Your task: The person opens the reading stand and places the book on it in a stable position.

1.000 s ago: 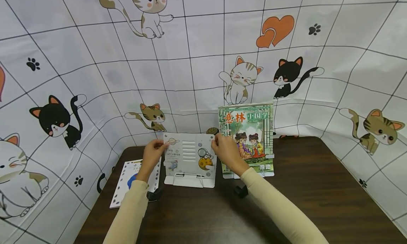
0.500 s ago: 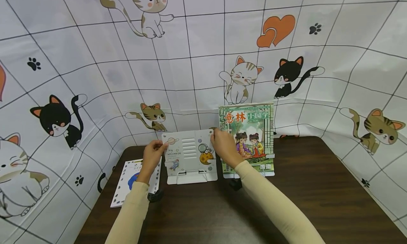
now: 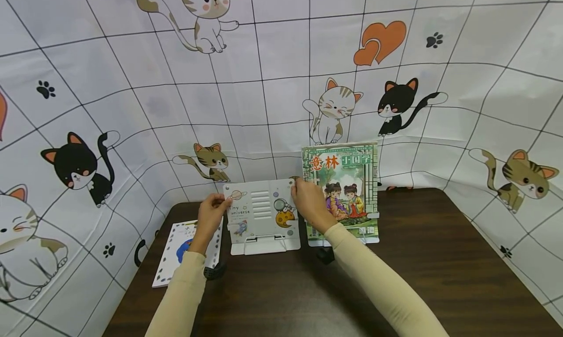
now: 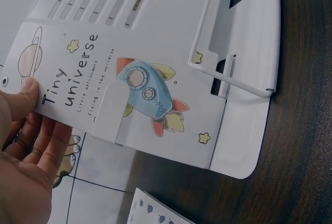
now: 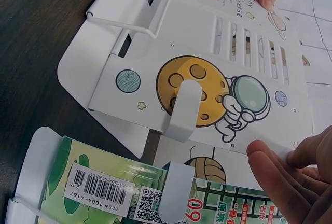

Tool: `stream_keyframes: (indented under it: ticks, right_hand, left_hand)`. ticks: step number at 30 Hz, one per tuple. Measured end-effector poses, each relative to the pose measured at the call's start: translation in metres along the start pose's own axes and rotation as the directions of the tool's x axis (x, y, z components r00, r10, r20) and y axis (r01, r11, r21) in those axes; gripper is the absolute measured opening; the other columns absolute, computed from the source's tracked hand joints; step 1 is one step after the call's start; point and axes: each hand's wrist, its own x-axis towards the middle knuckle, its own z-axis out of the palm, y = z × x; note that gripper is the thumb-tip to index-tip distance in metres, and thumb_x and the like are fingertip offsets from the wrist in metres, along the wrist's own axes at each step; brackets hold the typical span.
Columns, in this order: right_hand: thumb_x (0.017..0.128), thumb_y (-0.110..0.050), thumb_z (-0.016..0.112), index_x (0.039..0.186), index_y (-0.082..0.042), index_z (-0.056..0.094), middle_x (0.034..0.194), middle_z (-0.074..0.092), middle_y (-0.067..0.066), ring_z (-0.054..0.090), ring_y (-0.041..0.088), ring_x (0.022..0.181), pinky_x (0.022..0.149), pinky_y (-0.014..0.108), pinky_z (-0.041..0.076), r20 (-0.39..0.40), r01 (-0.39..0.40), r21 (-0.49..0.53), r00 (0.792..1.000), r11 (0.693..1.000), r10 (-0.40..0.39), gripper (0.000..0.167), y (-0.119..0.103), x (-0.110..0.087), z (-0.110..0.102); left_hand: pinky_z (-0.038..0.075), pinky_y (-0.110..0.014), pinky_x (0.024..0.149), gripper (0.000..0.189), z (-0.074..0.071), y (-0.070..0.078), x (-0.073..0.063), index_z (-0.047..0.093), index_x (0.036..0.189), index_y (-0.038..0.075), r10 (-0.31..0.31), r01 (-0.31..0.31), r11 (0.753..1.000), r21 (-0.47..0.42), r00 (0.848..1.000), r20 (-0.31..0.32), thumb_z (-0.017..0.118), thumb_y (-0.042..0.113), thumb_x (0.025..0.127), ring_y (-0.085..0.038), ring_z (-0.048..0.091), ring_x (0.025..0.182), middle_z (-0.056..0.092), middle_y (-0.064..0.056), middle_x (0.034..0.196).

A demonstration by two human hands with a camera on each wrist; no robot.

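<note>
A white metal book stand (image 3: 264, 231), printed with a planet, a rocket and an astronaut on a moon, stands leaning back on the table. At its left edge, near the top, my left hand (image 3: 210, 220) pinches the plate, thumb on the printed face and fingers behind, as the left wrist view shows. My right hand (image 3: 311, 202) pinches the upper right corner of the same plate. A wire page holder (image 4: 231, 81) folds out over the stand's bottom ledge. Both side clips are in place; the right clip (image 5: 184, 112) overlaps the moon picture.
Just right of it, a second white stand holds a green magazine (image 3: 347, 180) upright. On the left lies a white booklet (image 3: 164, 271) with a dark printed border, partly hidden by my left arm. Behind the dark table (image 3: 272, 298) hangs a cat-patterned sheet (image 3: 281, 107).
The stand has shifted slightly back toward the wall and its bottom edge has straightened, with my right hand moving along with it. Over the last half second it stays nearly still.
</note>
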Motion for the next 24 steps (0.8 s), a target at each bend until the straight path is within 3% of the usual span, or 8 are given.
stream_keyframes:
  ticks: [11,19,24]
  right_hand:
    - [0.106,-0.012,0.066,0.089,0.0,0.068,0.07,0.071,0.015,0.062,0.022,0.051,0.044,0.032,0.046,-0.011,0.003,-0.002,1.0,1.0,-0.003,0.021,-0.0011,0.001,0.0009]
    - [0.107,-0.012,0.064,0.089,0.001,0.068,0.071,0.071,0.016,0.064,0.023,0.052,0.044,0.032,0.047,-0.006,0.013,-0.009,1.0,1.0,-0.013,0.022,-0.0008,0.0024,0.0016]
    - [0.106,-0.012,0.064,0.093,0.001,0.069,0.071,0.071,0.014,0.058,0.018,0.049,0.044,0.028,0.042,0.005,-0.007,0.034,1.0,0.999,0.007,0.019,-0.0039,-0.0012,-0.0024]
  left_hand:
    - [0.051,-0.015,0.076,0.034,0.0011,-0.0006,0.0037,0.064,0.122,-0.002,0.003,-0.003,1.0,0.001,1.0,-0.012,0.073,0.024,0.104,-0.007,0.061,0.093,0.07,-0.018,0.114]
    - [0.048,-0.015,0.077,0.033,0.0015,0.0002,0.0066,0.064,0.123,0.0,-0.002,0.002,1.0,0.017,1.0,-0.017,0.072,0.026,0.104,-0.013,0.061,0.098,0.07,-0.019,0.118]
    - [0.051,-0.017,0.081,0.035,-0.0004,-0.0018,0.0034,0.064,0.126,0.0,0.009,-0.009,1.0,-0.009,1.0,0.005,0.072,0.028,0.104,-0.01,0.062,0.098,0.069,-0.019,0.12]
